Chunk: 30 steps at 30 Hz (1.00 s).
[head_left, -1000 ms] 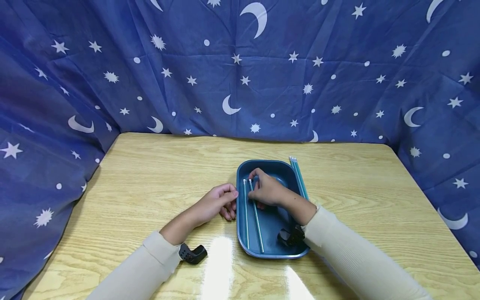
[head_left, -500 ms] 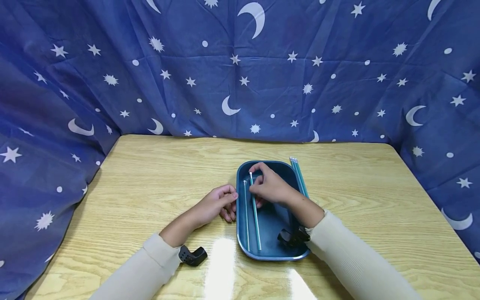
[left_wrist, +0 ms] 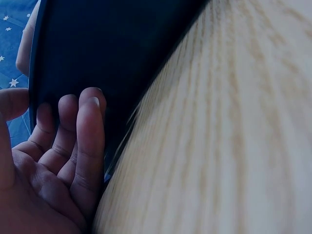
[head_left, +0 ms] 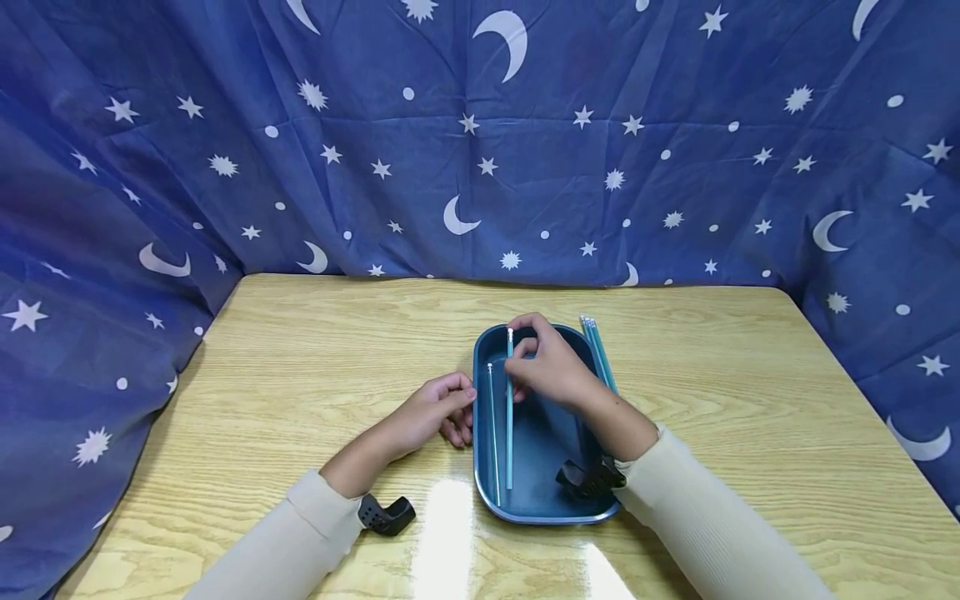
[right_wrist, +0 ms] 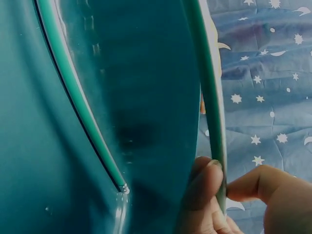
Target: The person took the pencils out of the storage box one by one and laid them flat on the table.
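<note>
My right hand [head_left: 553, 367] pinches a green pencil [head_left: 509, 442] by its upper part, near the white-tipped eraser end, over the dark blue tray [head_left: 551, 515]. In the right wrist view the thumb and a finger meet on this pencil [right_wrist: 210, 92], which stands off the tray floor. A second green pencil [head_left: 493, 442] lies lengthwise in the tray along its left side. My left hand [head_left: 427, 410] rests at the tray's left wall, fingers loosely bent. In the left wrist view its fingertips [left_wrist: 90, 109] lie against the outside of that wall, the thumb near the rim.
Several green pencils [head_left: 602, 354] lie side by side along the tray's right outer side, partly hidden by the tray and right forearm. The wood-grain table [head_left: 337, 333] reaches a blue curtain [head_left: 375, 125] with moons and stars. Black cameras sit on both wrists.
The pencil in my right hand has risen and shifted toward the far end and slightly right, turning more upright in view. The left hand and the other pencil have stayed in place.
</note>
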Tool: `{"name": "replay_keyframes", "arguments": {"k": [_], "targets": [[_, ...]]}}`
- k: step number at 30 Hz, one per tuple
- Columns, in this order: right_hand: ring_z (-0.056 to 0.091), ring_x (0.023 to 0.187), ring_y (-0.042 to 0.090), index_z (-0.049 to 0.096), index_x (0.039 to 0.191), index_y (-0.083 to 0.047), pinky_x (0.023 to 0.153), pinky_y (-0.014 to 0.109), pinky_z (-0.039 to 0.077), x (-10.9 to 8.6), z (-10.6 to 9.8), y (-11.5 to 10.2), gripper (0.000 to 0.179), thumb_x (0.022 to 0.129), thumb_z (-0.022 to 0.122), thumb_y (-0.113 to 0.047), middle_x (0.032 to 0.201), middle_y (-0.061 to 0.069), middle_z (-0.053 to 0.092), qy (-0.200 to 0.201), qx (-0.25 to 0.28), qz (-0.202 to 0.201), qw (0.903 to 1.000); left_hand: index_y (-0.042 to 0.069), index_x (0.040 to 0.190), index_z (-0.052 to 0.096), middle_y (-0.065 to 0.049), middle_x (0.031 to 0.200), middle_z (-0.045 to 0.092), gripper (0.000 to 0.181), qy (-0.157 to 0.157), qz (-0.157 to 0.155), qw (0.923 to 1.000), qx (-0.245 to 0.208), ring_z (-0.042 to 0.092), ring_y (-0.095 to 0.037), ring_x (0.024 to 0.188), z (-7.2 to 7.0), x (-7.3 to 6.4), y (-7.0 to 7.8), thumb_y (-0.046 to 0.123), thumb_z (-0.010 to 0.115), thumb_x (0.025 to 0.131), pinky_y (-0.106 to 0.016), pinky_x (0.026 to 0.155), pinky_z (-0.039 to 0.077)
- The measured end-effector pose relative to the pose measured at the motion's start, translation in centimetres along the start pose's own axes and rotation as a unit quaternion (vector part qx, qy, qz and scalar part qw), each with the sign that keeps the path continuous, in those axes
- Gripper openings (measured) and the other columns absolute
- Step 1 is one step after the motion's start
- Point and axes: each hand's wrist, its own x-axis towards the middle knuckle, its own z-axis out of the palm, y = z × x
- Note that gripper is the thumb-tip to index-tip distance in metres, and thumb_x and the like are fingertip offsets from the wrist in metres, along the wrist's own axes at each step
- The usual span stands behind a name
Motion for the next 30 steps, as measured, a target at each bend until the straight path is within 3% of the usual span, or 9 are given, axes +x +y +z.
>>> {"name": "replay_keyframes", "arguments": {"k": [12, 22, 30], "targets": [[0.064, 0.057, 0.023, 0.034, 0.143, -0.007, 0.056, 0.035, 0.059, -1.1, -1.3, -1.8, 0.053, 0.094, 0.054, 0.001, 0.087, 0.015, 0.064, 0.006, 0.044, -0.018, 0.9989, 0.002, 0.102, 0.050, -0.010, 0.082, 0.057, 0.021, 0.005, 0.000, 1.0000, -0.002, 0.065, -0.018, 0.065, 0.3, -0.1, 0.2, 0.022, 0.044, 0.106, -0.026, 0.056, 0.057], [0.069, 0.062, 0.029, 0.035, 0.145, -0.016, 0.056, 0.034, 0.059, -2.5, -3.0, -3.3, 0.053, 0.097, 0.053, -0.002, 0.094, 0.015, 0.061, 0.020, 0.067, -0.035, 0.9969, 0.001, 0.102, 0.051, -0.008, 0.082, 0.057, 0.025, 0.004, 0.002, 1.0000, 0.003, 0.065, -0.018, 0.065, 0.1, -0.2, 0.1, 0.024, 0.044, 0.107, -0.026, 0.057, 0.057], [0.064, 0.057, 0.024, 0.037, 0.149, -0.019, 0.051, 0.035, 0.058, -3.3, -4.2, -3.4, 0.056, 0.097, 0.054, -0.004, 0.098, 0.015, 0.060, 0.028, 0.092, -0.031, 0.9949, 0.000, 0.102, 0.050, -0.007, 0.082, 0.057, 0.024, 0.005, 0.000, 1.0000, 0.005, 0.065, -0.018, 0.064, 0.3, -0.2, 0.1, 0.023, 0.044, 0.106, -0.026, 0.056, 0.056]]}}
